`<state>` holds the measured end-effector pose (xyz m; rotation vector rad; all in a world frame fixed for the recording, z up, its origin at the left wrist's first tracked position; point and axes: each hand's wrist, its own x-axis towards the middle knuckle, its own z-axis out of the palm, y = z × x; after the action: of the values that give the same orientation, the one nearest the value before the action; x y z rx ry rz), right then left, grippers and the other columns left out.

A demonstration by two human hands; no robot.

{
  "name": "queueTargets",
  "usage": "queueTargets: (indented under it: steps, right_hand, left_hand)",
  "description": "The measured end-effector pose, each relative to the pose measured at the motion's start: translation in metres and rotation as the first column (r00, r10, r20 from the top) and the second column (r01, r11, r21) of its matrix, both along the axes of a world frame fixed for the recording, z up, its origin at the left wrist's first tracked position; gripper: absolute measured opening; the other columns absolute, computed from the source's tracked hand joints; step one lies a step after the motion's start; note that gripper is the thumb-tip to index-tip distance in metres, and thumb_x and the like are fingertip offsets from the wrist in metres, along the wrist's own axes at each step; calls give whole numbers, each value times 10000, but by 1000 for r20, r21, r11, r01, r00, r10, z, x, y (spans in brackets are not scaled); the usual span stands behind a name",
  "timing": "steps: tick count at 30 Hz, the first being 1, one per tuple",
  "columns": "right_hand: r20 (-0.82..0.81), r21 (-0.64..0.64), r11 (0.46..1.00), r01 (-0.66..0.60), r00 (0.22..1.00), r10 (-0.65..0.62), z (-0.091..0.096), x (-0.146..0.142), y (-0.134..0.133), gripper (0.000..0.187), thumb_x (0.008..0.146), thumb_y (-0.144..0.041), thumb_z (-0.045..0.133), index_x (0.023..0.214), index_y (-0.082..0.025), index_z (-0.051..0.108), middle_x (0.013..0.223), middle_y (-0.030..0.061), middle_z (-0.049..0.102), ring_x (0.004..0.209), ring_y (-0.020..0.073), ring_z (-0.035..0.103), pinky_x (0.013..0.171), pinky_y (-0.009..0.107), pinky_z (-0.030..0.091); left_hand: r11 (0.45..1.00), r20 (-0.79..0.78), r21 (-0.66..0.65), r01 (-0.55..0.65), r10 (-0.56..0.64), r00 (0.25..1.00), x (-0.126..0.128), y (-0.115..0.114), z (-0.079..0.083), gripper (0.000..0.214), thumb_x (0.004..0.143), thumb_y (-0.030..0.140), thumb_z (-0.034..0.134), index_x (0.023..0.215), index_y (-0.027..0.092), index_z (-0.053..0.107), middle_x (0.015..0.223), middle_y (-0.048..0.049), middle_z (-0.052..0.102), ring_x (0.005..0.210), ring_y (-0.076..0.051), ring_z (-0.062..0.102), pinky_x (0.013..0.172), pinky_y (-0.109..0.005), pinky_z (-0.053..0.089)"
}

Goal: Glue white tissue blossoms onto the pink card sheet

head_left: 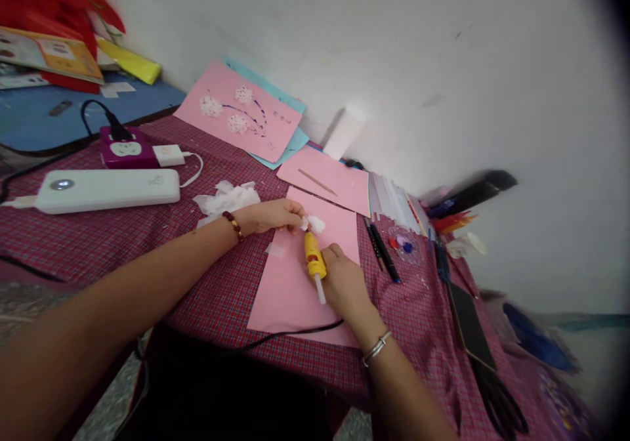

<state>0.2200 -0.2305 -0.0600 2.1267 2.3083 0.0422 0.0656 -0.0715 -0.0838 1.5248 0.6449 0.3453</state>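
Observation:
My right hand [342, 277] is wrapped round a yellow glue gun [314, 255], with a clear glue stick [319, 289] poking out of its back end. The gun's tip points at a small piece of white tissue pinched in the fingers of my left hand [280, 216]. Close by, a white tissue clump [316, 225] sits on the upper part of a pink sheet [290, 293]. A black cord [295, 331] runs over the sheet's lower edge. Left of my left wrist lies a crumpled heap of white tissue [229, 198].
Behind stands a pink card with white flower puffs [239, 113]. Another pink sheet holds a thin brown stick [317, 182]. Dark pens [384, 252] lie right. A white power strip [108, 190] and purple socket block [125, 149] sit left, a black notebook [471, 326] far right.

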Motion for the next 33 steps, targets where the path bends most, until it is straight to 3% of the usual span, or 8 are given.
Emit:
queueTargets:
  steps: [7, 21, 33]
  right_hand:
    - [54, -1, 1000, -5, 999, 5, -1, -2, 1, 250, 891, -425, 475, 920, -184, 534, 943, 43, 584, 689, 167, 597, 548, 291, 379]
    - [126, -48, 998, 47, 991, -41, -4, 4, -3, 139, 896, -302, 481, 914, -177, 541, 911, 62, 598, 770, 198, 614, 635, 303, 427]
    - [134, -14, 999, 29, 991, -27, -6, 7, -2, 96, 890, -249, 486, 885, -174, 546, 888, 61, 604, 782, 203, 608, 643, 306, 429]
  left_hand:
    - [1000, 21, 10, 8, -8, 1000, -1, -1, 1, 126, 689, 262, 588, 732, 151, 547, 610, 22, 550, 540, -84, 435, 503, -218, 259]
    - [1000, -32, 6, -26, 26, 999, -1, -6, 10, 126, 657, 250, 572, 719, 152, 523, 612, 32, 519, 513, -69, 394, 482, -211, 225]
    - [999, -17, 28, -16, 16, 1000, -1, -5, 8, 173, 660, 295, 588, 734, 148, 533, 623, 18, 536, 504, -70, 385, 465, -211, 214]
